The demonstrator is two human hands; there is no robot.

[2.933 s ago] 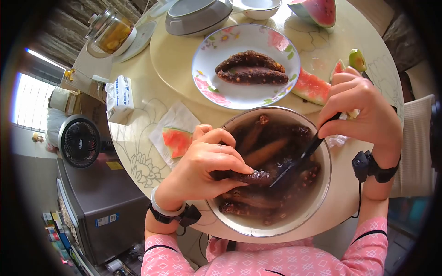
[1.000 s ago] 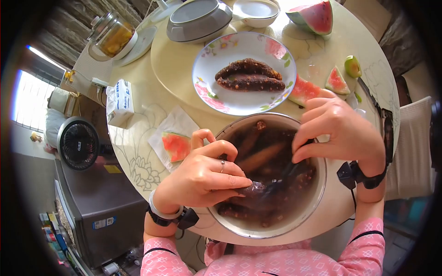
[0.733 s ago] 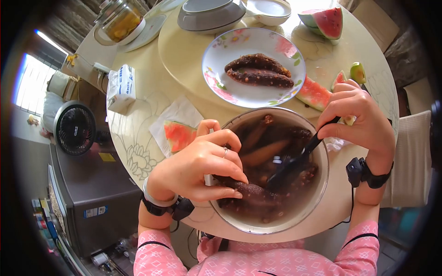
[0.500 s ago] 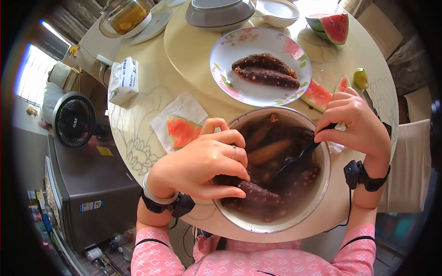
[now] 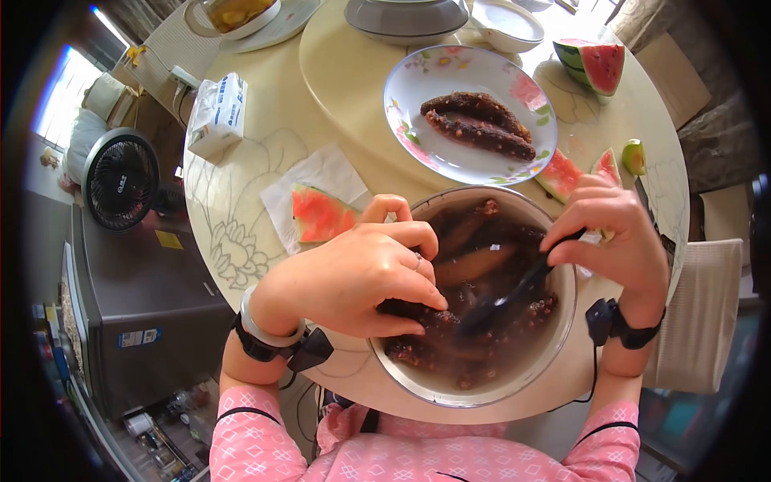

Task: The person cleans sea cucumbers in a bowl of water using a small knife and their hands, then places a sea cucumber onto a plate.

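A white basin (image 5: 564, 353) of murky water holds several dark, knobbly sea cucumbers (image 5: 474, 265). My left hand (image 5: 361, 273) reaches over its left side, thumb and fingers closed around a sea cucumber (image 5: 440, 319) partly under water. Above the basin's right side, my right hand (image 5: 610, 233) pinches the handle of a black brush (image 5: 530, 281). The brush's far end dips into the water against the held sea cucumber and is blurred. Behind the basin, more sea cucumbers (image 5: 478, 128) lie on a flowered oval plate (image 5: 409, 88).
Watermelon slices (image 5: 321, 215) lie left and right of the basin, one on a tissue. A watermelon wedge (image 5: 590, 66), a green fruit piece (image 5: 634, 157) and stacked dishes (image 5: 405, 22) sit farther back. A tissue pack (image 5: 218, 116) stands left; a fan (image 5: 122, 178) is beyond the table.
The brush has swung lower and leftward onto the sea cucumber in my left hand. My right hand has dropped slightly. The whole view has shifted a little.
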